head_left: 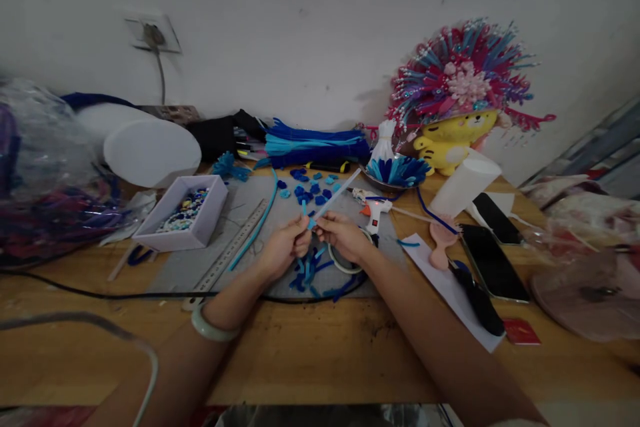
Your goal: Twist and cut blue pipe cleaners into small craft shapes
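My left hand (284, 248) is closed in a pinch on a short light blue pipe cleaner piece (311, 223) above the grey cutting mat. Thumb and fingertips of my right hand (344, 237) meet at the same piece and pinch a thin whitish stick (341, 192), which slants up to the right. What exactly the stick is made of I cannot tell. Small blue fuzzy flowers (304, 195) lie just beyond my hands. Cut blue pipe cleaner bits (307, 270) are scattered below them, and a roll of tape (345, 265) sits partly hidden under my right hand.
A metal ruler (230, 247) and white bead box (203, 230) are at left. To the right lie a glue gun (376, 212), pink comb (441, 247) and phone (493, 260). Pipe cleaner bundles (315, 143) line the wall. A black cable (125, 294) crosses the front.
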{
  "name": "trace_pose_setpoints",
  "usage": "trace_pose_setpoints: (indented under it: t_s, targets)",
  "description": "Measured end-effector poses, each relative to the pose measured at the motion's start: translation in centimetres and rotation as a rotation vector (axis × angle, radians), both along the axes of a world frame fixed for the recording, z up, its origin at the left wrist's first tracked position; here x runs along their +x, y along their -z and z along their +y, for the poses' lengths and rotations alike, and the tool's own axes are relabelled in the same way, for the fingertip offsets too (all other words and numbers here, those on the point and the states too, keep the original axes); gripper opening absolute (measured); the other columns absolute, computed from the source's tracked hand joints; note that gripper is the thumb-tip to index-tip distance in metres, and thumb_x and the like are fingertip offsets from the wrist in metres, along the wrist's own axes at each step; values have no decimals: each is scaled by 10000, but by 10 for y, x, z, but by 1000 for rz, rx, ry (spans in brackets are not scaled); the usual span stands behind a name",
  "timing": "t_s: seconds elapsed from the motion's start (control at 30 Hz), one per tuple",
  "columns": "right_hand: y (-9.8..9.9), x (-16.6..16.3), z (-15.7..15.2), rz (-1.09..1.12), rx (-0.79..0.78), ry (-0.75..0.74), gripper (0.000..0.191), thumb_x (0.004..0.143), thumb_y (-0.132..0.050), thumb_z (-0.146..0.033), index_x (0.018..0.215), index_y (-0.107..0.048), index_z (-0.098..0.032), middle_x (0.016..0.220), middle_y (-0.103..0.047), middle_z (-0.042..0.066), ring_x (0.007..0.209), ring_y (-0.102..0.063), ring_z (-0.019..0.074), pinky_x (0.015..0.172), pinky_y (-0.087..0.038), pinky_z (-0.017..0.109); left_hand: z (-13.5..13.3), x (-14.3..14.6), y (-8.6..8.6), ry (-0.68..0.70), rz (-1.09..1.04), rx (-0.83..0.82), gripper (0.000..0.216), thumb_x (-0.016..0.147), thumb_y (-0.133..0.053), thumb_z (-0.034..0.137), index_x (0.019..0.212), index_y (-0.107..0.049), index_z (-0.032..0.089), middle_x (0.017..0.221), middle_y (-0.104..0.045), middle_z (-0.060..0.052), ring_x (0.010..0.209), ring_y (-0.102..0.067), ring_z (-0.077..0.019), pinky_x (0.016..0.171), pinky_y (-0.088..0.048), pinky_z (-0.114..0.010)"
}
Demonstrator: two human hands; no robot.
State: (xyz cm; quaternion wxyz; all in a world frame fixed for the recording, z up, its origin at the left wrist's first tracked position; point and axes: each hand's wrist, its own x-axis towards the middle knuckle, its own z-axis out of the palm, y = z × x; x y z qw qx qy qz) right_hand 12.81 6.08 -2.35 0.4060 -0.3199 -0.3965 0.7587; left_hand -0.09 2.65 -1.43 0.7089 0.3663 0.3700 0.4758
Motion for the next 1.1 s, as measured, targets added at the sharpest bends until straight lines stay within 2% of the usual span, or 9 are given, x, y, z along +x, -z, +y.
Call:
trace_pose_setpoints:
  t_s: [0.17,0.3,0.4,0.5,0.6,0.7,0.83,0.97,1.1]
  targets:
    - [-1,-1,-2,-16,20,68,229,518,-727,-294,614,-591,-137,522,-540,-27,468,-461,63,456,-354,200,3,-8,-6,181,-105,-244,250,856,-373,234,630,-432,145,410,-231,91,328,-107,-27,305,-121,-140]
    - [-1,-4,-3,-56,28,118,210,540,-702,-304,635,-600,-147,469,-480,-55,424,-400,55,405,-318,194,2,-7,-7,199,-99,-267,179,840,-410,226,688,-464,147,420,-223,98,335,-89,-29,307,-107,-141]
    - [0,-6,-2,-66,30,180,188,532,-697,-285,596,-574,-158,457,-452,-64,424,-394,59,405,-334,198,-1,-1,-6,145,21,-146,150,790,-503,255,686,-473,151,435,-243,99,346,-117,-24,328,-104,-146]
    - [0,-7,-4,-60,19,247,159,559,-657,-282,584,-542,-175,506,-496,-46,477,-457,86,439,-382,216,-4,5,-6,-54,238,101,166,732,-574,269,647,-486,156,464,-337,76,383,-241,-36,371,-183,-151]
    - [-1,-7,-7,-37,38,181,97,598,-599,-258,603,-541,-180,528,-523,-28,531,-505,114,475,-421,231,-4,5,-7,-205,489,346,148,721,-567,242,605,-524,160,540,-453,36,515,-402,-77,487,-303,-170]
    - [-4,-5,-8,21,34,106,118,647,-563,-296,625,-547,-181,541,-535,-17,558,-529,125,498,-447,241,-2,-1,-5,-223,710,489,141,740,-533,235,617,-575,180,573,-495,27,578,-438,-104,555,-318,-185]
    - [-7,-2,-5,0,-38,52,220,686,-584,-387,632,-555,-175,543,-540,-11,560,-530,112,523,-456,236,2,-8,0,-165,810,555,119,748,-518,235,693,-621,209,613,-556,16,619,-471,-137,603,-329,-207]
    - [-9,1,-4,-1,-24,-8,165,599,-691,-278,655,-583,-167,583,-565,-28,552,-524,83,563,-449,213,3,-10,1,-153,829,562,124,743,-505,211,684,-613,211,615,-567,13,625,-471,-145,613,-331,-217]
    - [-9,2,-5,20,-13,-27,205,514,-721,-171,691,-620,-161,620,-609,-26,571,-543,87,606,-439,220,3,-8,-3,-140,630,462,137,716,-535,234,588,-551,188,570,-514,18,578,-435,-123,554,-327,-201]
